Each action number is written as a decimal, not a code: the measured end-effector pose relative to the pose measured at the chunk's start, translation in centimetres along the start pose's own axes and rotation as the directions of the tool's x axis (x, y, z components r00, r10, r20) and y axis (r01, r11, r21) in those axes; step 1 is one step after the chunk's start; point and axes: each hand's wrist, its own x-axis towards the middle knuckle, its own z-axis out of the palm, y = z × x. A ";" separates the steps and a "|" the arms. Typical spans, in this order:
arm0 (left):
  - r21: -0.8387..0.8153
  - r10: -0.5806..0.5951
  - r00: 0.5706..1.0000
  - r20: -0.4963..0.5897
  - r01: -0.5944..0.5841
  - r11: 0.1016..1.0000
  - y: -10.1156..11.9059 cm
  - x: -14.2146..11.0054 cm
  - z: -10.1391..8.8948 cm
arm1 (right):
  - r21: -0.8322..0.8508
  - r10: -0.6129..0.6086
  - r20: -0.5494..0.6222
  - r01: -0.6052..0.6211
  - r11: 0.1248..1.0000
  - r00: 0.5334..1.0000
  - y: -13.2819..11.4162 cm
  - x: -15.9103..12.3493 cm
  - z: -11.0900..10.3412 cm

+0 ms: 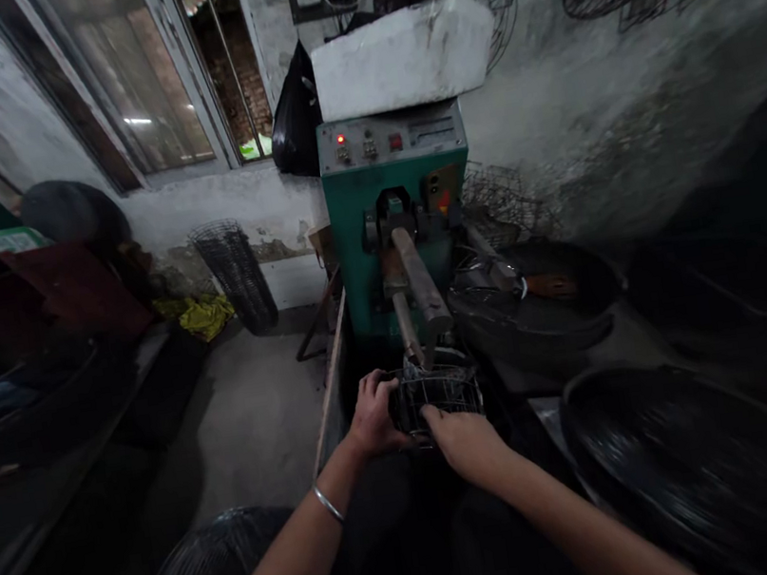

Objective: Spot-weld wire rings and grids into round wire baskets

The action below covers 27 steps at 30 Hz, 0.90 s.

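Observation:
A small dark wire basket (pixel 446 393) is between my two hands, just in front of a green spot welding machine (pixel 357 234). My left hand (pixel 375 418) curves round its left side, with the fingers on top and the thumb low. On the near side, my right hand (pixel 465 439) grips the wires, thumb upward; most of its other fingers are hidden. Directly beyond the basket, the machine's thick upper arm (pixel 422 282) and thinner lower arm (pixel 407 327) point toward me, their tips close to the basket's far edge. A red lamp glows on the machine's panel.
To the right stand a dark round tub (pixel 536 342) with an orange-handled tool (pixel 549 286) and a large black basin (pixel 665 437). A wire mesh roll (pixel 234 276) leans left by the wall near yellow cloth (pixel 197 317). A white foam block (pixel 402 54) tops the machine.

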 end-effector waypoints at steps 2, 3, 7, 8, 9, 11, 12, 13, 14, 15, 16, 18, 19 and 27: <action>-0.007 -0.015 1.000 0.015 0.015 1.000 0.0 0.0 0.0 | 0.004 -0.021 0.000 0.021 1.000 1.000 0.2 0.1 0.2; -0.011 -0.022 1.000 0.019 0.022 1.000 0.0 0.0 -0.1 | 0.012 -0.033 -0.002 0.033 0.999 0.999 0.4 0.1 0.2; -0.037 -0.039 0.999 0.021 0.040 0.999 0.3 0.3 -0.2 | 0.071 -0.043 -0.028 0.045 0.996 0.999 1.0 0.3 0.3; -0.046 -0.043 0.999 0.017 0.044 0.998 0.4 0.4 -0.2 | 0.083 -0.041 -0.036 0.043 0.996 0.999 1.2 0.4 0.3; -0.056 -0.047 0.999 0.010 0.047 0.997 0.5 0.5 -0.1 | 0.096 -0.039 -0.044 0.043 0.994 0.998 1.5 0.5 0.4; -0.069 -0.053 0.999 -0.004 0.052 0.996 0.7 0.9 0.1 | 0.096 -0.041 -0.056 0.046 0.994 0.998 2.0 0.8 0.5; -0.071 -0.056 0.998 -0.012 0.055 0.996 0.8 1.1 0.3 | 0.089 -0.043 -0.060 0.049 0.995 0.997 2.2 0.9 0.6; -0.071 -0.057 0.998 -0.020 0.056 0.996 0.8 1.3 0.5 | 0.078 -0.045 -0.062 0.050 0.996 0.997 2.4 1.0 0.6; -0.069 -0.054 0.998 -0.024 0.053 0.996 0.8 1.4 0.7 | 0.068 -0.048 -0.062 0.052 0.996 0.997 2.6 1.1 0.6; -0.068 -0.050 0.998 -0.027 0.048 0.997 0.8 1.6 0.9 | 0.060 -0.050 -0.061 0.054 0.997 0.997 2.8 1.1 0.6; -0.068 -0.044 0.999 -0.032 0.042 0.997 0.8 1.7 1.0 | 0.056 -0.053 -0.058 0.056 0.997 0.997 2.9 1.1 0.5; -0.072 -0.035 0.999 -0.024 0.033 0.997 0.6 1.8 1.3 | 0.056 -0.057 -0.052 0.060 0.997 0.997 3.0 1.0 0.4; -0.077 -0.031 0.999 -0.014 0.030 0.997 0.6 1.8 1.3 | 0.056 -0.057 -0.048 0.060 0.997 0.997 3.0 1.0 0.3; -0.079 -0.030 0.999 -0.041 0.026 0.997 1.1 1.7 1.0 | 0.109 -0.042 -0.053 0.048 0.993 0.998 2.9 0.8 -0.3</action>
